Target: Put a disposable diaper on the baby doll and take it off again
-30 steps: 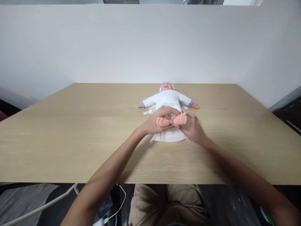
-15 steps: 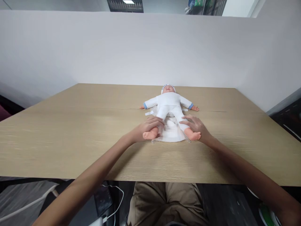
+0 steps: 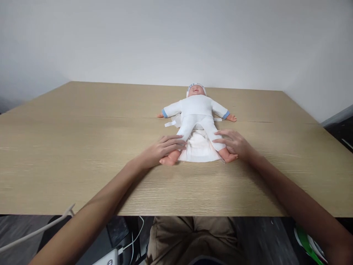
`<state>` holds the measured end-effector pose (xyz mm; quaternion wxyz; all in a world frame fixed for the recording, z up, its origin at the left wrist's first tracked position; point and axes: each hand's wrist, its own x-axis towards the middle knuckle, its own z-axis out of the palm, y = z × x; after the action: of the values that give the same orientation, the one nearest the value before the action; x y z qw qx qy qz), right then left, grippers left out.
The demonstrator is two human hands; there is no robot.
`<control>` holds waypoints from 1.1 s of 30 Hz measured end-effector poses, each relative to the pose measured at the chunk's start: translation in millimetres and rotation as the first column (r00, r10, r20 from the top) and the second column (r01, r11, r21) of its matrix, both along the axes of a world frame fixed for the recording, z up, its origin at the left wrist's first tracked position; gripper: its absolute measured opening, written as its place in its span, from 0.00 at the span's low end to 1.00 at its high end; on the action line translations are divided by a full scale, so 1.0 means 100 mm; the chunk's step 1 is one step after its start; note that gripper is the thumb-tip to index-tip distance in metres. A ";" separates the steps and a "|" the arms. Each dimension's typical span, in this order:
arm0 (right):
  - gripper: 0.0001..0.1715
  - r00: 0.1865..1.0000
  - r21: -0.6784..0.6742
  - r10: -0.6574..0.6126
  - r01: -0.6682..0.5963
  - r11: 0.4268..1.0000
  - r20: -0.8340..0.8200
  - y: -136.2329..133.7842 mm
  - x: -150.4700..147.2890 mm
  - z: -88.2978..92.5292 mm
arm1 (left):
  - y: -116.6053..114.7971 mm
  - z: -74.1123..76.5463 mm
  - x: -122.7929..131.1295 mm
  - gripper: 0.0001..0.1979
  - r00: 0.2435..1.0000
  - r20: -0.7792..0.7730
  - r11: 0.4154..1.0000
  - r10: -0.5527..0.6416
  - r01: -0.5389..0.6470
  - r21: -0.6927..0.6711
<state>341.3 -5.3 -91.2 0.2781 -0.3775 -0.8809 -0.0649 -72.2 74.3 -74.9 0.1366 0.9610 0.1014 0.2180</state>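
A baby doll [image 3: 197, 110] in a white suit and cap lies on its back on the wooden table [image 3: 82, 147], arms spread, legs apart and flat. Under its hips and between its legs lies an unfolded white diaper [image 3: 199, 151]. My left hand [image 3: 161, 149] rests over the doll's leg on the left side, fingers stretched along the lower leg near the bare foot. My right hand [image 3: 234, 143] lies on the doll's other leg, fingers extended, just above the bare foot.
A plain white wall stands behind the table. White cables and a charger [image 3: 110, 257] hang below the near table edge on the left. My lap in khaki trousers [image 3: 179, 239] shows under the edge. Something green and white [image 3: 309, 244] lies low at the right.
The doll's legs, held up and together a second ago, now lie down and apart on the diaper. Both my hands came down with them, each on one leg. The view tilted down slightly.
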 end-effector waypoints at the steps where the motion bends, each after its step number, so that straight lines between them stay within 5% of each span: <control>1: 0.30 1.000 -0.025 0.006 -0.006 1.000 -0.011 -0.01 0.00 0.02 | 0.01 0.00 -0.01 0.20 1.000 -0.011 1.000 -0.001 0.001 -0.001; 10: 0.26 0.988 -0.240 0.049 -0.084 0.967 -0.145 -0.03 0.06 0.19 | 0.03 -0.02 -0.02 0.26 0.997 -0.066 0.999 -0.035 0.033 -0.022; 14: 0.19 0.995 -0.293 -0.042 0.014 0.956 -0.090 -0.17 -0.07 0.26 | 0.03 0.01 -0.02 0.25 0.998 -0.051 0.992 -0.042 0.035 -0.125; 16: 0.18 0.993 -0.282 -0.118 0.113 0.953 -0.001 -0.31 -0.20 0.28 | 0.02 0.05 -0.01 0.22 0.999 -0.040 0.983 -0.024 0.016 -0.183; 22: 0.42 0.969 -0.176 -0.208 0.229 0.957 0.132 -0.60 -0.48 0.19 | -0.25 0.15 0.13 0.20 0.991 -0.073 0.962 0.110 -0.124 -0.242; 33: 0.28 0.955 -0.109 -0.268 0.282 0.953 0.125 -0.67 -0.64 0.03 | -0.49 0.02 0.29 0.13 0.970 -0.026 0.966 0.241 -0.242 -0.095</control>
<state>276.8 -72.3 -88.5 0.1939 -0.5092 -0.8358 -0.0680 -43.0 25.2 -73.4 0.1551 0.9352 0.2293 0.2208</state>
